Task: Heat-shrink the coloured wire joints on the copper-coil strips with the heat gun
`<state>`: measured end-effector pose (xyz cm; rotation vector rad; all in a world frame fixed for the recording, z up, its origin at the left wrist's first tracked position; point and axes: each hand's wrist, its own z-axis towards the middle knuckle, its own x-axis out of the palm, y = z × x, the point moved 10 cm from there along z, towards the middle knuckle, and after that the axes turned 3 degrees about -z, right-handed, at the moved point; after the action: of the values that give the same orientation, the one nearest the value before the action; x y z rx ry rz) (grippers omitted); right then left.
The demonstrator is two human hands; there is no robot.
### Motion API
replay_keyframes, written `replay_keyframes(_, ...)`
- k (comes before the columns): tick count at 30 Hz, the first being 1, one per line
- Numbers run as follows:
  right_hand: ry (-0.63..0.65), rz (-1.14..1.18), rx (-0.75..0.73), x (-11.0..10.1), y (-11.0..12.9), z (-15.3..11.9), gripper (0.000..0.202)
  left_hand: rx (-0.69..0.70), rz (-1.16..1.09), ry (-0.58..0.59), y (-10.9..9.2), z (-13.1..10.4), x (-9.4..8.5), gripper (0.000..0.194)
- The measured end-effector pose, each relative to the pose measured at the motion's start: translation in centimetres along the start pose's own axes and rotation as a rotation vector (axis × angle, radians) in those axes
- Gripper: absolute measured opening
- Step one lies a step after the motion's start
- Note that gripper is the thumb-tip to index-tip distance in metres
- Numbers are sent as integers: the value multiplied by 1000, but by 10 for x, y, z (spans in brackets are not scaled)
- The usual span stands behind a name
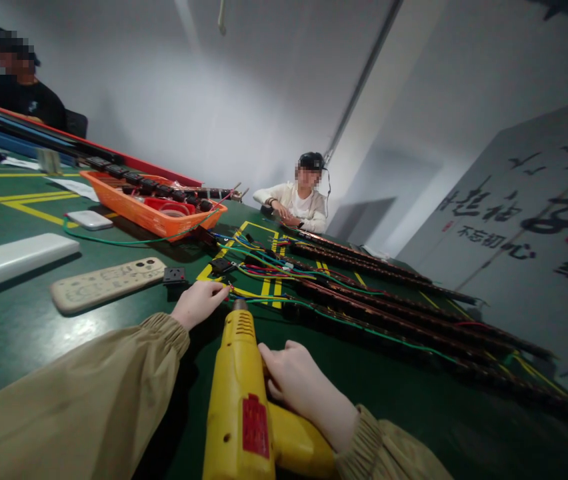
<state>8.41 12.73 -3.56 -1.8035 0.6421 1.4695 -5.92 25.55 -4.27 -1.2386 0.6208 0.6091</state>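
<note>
A yellow heat gun [237,393] points away from me, its metal nozzle close to several coloured wires [259,297]. My right hand [297,377] is closed round the gun on its right side, partly hidden by the gun's body. Just left of the nozzle, my left hand [200,303] pinches the ends of wires, yellow and green among them. What exactly sits between its fingertips is too small to tell. A black socket-like block [175,283] lies beside that hand, and another black block [223,265] rests just beyond it among the wires.
Long dark strips [364,300] stretch rightward across the green table [129,373]. An orange basket [149,217] holds black blocks and red parts. A patterned phone [109,285] and a white bar-shaped object [19,263] lie left. Two people sit beyond: one person [299,200] opposite, another [19,100] far left.
</note>
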Motion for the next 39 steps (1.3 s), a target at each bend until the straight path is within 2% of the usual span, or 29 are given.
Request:
replay_keyframes(9, 34, 1, 97, 10, -39, -21, 21, -21, -3, -18, 2, 4, -1, 44)
replay_keyframes(13, 53, 9, 164, 13, -57, -33, 21, 15, -23, -31, 1, 5, -2, 45)
replay_keyframes(22, 72, 5, 281, 28, -88, -62, 36, 48, -100, -97, 2, 6, -7, 48)
replay_keyframes(26, 99, 8, 302, 32, -92, -67, 40, 61, -165, -133, 1, 6, -10, 47)
replay_keyframes(32, 107, 12, 302, 33, -89, -63, 38, 167, -209, -247, -9, 3, -22, 49)
replay_keyframes(39, 79, 6, 248, 22, -65, -41, 31, 187, -216, -259, -11, 3, -22, 49)
